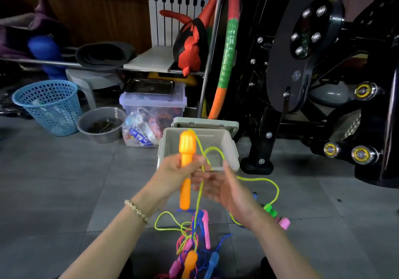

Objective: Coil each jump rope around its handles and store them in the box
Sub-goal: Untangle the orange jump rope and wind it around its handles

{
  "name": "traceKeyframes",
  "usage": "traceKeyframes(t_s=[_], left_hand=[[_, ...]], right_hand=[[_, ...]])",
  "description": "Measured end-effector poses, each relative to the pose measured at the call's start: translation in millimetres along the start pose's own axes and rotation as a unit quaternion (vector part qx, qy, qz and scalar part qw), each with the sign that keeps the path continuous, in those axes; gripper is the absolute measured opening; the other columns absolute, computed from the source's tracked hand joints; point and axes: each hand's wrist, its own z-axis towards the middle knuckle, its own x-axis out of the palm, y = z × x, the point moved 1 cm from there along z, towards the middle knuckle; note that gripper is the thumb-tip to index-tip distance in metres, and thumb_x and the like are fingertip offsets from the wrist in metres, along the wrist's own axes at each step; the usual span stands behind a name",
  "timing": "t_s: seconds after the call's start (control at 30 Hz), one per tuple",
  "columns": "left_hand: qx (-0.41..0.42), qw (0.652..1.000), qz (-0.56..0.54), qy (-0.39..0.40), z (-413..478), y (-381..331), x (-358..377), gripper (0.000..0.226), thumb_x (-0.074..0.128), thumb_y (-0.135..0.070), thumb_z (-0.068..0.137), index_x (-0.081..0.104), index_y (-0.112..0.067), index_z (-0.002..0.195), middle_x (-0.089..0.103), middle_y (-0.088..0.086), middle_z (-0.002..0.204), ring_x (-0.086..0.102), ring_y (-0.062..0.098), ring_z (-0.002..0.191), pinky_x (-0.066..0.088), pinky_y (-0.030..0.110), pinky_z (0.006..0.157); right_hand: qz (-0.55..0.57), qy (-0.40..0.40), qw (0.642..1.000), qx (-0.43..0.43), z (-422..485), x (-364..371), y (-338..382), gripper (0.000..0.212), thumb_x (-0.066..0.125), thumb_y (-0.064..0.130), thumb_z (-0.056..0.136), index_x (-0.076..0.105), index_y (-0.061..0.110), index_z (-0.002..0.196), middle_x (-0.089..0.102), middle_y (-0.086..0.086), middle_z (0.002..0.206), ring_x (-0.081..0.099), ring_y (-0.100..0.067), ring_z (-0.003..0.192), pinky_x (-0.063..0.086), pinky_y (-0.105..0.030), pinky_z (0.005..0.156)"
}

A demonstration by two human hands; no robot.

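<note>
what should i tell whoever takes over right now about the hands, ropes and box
Left hand grips the orange plastic handle of the yellow-green rope, held upright in front of the box.
Right hand is by the cord, blurred; grip unclear.
The grey plastic box is open, with no rope seen inside.
A tangled pile of pink, blue and orange ropes lies on the grey floor tiles.
Done: nothing stored. Left: coil every rope, then box it.

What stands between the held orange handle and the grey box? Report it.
Nothing visible does. The left hand holds the orange handle just before the open grey box; only its own yellow-green rope loops across the opening.
</note>
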Motion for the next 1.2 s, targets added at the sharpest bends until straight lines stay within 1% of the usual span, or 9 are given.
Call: traceKeyframes(t_s=[0.1, 0.23, 0.37, 0.6, 0.73, 0.9, 0.97, 1.07, 1.2], left_hand=[[0.067, 0.986, -0.109, -0.103, 6, -18, -15, 0.014, 0.053, -0.018, 0.093, 0.063, -0.012, 0.085, 0.071, -0.007, 0.071, 0.062, 0.001, 0.057, 0.051, 0.014, 0.059], [0.105, 0.951, -0.224, -0.183, 5, -37, -40, 0.01, 0.051, -0.021, 0.096, 0.059, -0.017, 0.092, 0.071, -0.012, 0.072, 0.064, -0.001, 0.061, 0.051, 0.011, 0.061], [0.034, 0.991, -0.036, -0.128, 1, -16, -35, 0.017, 0.049, -0.028, 0.097, 0.061, -0.019, 0.103, 0.072, -0.01, 0.097, 0.071, 0.008, 0.067, 0.054, 0.015, 0.06], [-0.088, 0.979, 0.121, 0.141, -8, 19, -1, 0.026, 0.051, -0.023, 0.095, 0.06, -0.008, 0.114, 0.072, -0.004, 0.1, 0.069, 0.012, 0.07, 0.054, 0.02, 0.063], [-0.052, 0.993, 0.084, 0.067, -5, 12, 8, 0.017, 0.051, -0.019, 0.095, 0.061, -0.005, 0.09, 0.071, -0.001, 0.068, 0.069, 0.014, 0.062, 0.054, 0.021, 0.058], [0.023, 0.998, -0.063, 0.008, -1, -12, 7, 0.02, 0.046, -0.023, 0.095, 0.062, -0.012, 0.095, 0.069, -0.003, 0.068, 0.069, 0.012, 0.061, 0.056, 0.021, 0.06], [0.055, 0.992, -0.097, -0.052, 3, -23, -3, 0.021, 0.043, -0.023, 0.098, 0.062, -0.014, 0.096, 0.066, -0.006, 0.064, 0.067, 0.009, 0.058, 0.054, 0.018, 0.058], [0.089, 0.978, -0.16, -0.101, 7, -35, -25, 0.023, 0.042, -0.029, 0.099, 0.062, -0.017, 0.102, 0.07, -0.007, 0.075, 0.066, 0.006, 0.061, 0.054, 0.016, 0.062], [0.013, 0.996, -0.069, -0.058, 6, -23, -30, 0.032, 0.043, -0.033, 0.097, 0.055, -0.013, 0.119, 0.069, 0.003, 0.11, 0.072, 0.017, 0.074, 0.057, 0.022, 0.062]], right_hand=[[-0.172, 0.085, 0.981, 0.033, -8, 9, -20, 0.038, 0.049, 0.048, 0.088, 0.065, 0.016, 0.103, 0.071, 0.009, 0.093, 0.065, -0.007, 0.098, 0.045, -0.025, 0.096], [-0.37, 0.088, 0.925, 0.022, -11, 6, -43, 0.022, 0.058, 0.026, 0.091, 0.07, 0.008, 0.097, 0.072, 0.006, 0.083, 0.067, -0.007, 0.08, 0.052, -0.028, 0.083], [-0.119, -0.042, 0.991, -0.054, -7, 10, -7, 0.015, 0.052, 0.009, 0.093, 0.066, 0.005, 0.09, 0.073, 0.002, 0.073, 0.069, -0.006, 0.066, 0.052, -0.016, 0.063], [0.038, -0.153, 0.973, -0.169, -5, 3, 30, 0.016, 0.053, 0.017, 0.09, 0.067, 0.01, 0.088, 0.073, -0.004, 0.078, 0.069, -0.012, 0.076, 0.054, -0.018, 0.064], [0.021, -0.134, 0.976, -0.168, 0, 0, 24, 0.031, 0.048, 0.036, 0.088, 0.066, 0.013, 0.096, 0.071, -0.004, 0.084, 0.067, -0.013, 0.079, 0.053, -0.021, 0.066], [-0.001, 0.03, 0.999, -0.016, -1, 19, -1, 0.057, 0.038, 0.073, 0.081, 0.067, 0.026, 0.094, 0.07, 0.0, 0.087, 0.061, -0.011, 0.088, 0.043, -0.028, 0.092], [-0.107, 0.071, 0.991, 0.037, -8, 19, -13, 0.047, 0.042, 0.059, 0.086, 0.063, 0.023, 0.109, 0.07, -0.004, 0.107, 0.061, -0.009, 0.105, 0.041, -0.022, 0.097], [-0.228, 0.09, 0.967, 0.067, -14, 8, -26, 0.02, 0.053, 0.022, 0.096, 0.062, 0.009, 0.109, 0.069, -0.005, 0.101, 0.064, -0.006, 0.095, 0.047, -0.019, 0.088], [-0.109, -0.036, 0.993, -0.012, -14, 3, -9, 0.012, 0.052, 0.007, 0.093, 0.064, 0.006, 0.089, 0.072, -0.005, 0.076, 0.069, -0.011, 0.068, 0.055, -0.02, 0.065]])
